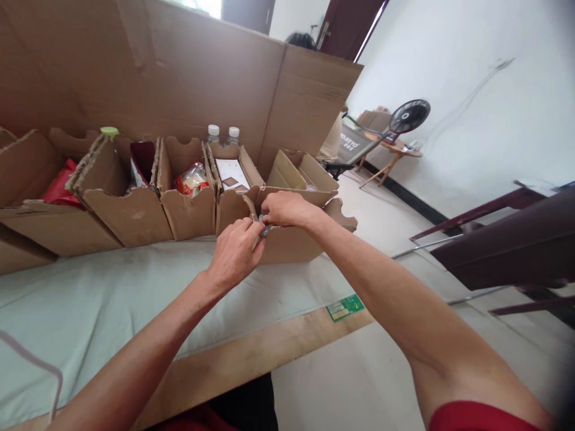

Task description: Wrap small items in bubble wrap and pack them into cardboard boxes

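Note:
My left hand (236,248) and my right hand (287,208) meet at the left front corner of the rightmost cardboard box (291,245). The fingers of both are closed on a small, shiny, see-through piece of plastic (265,230), mostly hidden by the fingertips; its exact kind I cannot make out. My right wrist passes over the box's front wall. Just left of the hands is a narrow cardboard box with a white printed carton (232,175) in it.
More cardboard boxes stand leftward in a row, holding a snack packet (193,179) and a red package (60,182). Behind rise two clear bottles (232,136) and a tall cardboard panel (202,78). A green card (345,307) lies at the table's wooden edge (269,344).

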Available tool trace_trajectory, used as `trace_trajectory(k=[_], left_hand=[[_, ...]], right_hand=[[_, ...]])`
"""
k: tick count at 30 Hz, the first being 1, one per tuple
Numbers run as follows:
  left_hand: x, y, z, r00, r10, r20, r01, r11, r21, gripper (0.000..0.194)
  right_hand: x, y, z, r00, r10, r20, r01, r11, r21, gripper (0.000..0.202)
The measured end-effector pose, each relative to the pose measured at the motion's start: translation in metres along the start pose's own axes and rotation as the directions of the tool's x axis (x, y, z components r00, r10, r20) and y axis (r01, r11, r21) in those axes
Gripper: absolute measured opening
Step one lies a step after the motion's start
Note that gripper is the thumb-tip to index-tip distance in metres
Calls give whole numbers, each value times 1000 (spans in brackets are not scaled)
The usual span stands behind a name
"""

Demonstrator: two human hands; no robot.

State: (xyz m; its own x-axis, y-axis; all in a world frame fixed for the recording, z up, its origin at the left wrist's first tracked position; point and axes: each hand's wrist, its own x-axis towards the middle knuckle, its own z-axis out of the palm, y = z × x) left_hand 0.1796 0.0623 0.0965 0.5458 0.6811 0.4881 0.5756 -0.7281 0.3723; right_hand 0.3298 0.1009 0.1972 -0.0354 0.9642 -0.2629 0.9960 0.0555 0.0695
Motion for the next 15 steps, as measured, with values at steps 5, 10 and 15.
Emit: trace_trajectory(k=[5,10,15], left_hand=[[-31,-9,9,979,-62,-195,14,971,-239,59],[-50,-16,35,974,-223,-48,181,885,-429,73],[-25,-11,67,976,-186,117,219,796,-564,99]], right_hand=[[-77,41,10,827,178,-534,43,926,375,21],[-137,120,102,359,711,-605,147,597,788,42],[-89,121,171,720,602,-344,235,254,938,89]])
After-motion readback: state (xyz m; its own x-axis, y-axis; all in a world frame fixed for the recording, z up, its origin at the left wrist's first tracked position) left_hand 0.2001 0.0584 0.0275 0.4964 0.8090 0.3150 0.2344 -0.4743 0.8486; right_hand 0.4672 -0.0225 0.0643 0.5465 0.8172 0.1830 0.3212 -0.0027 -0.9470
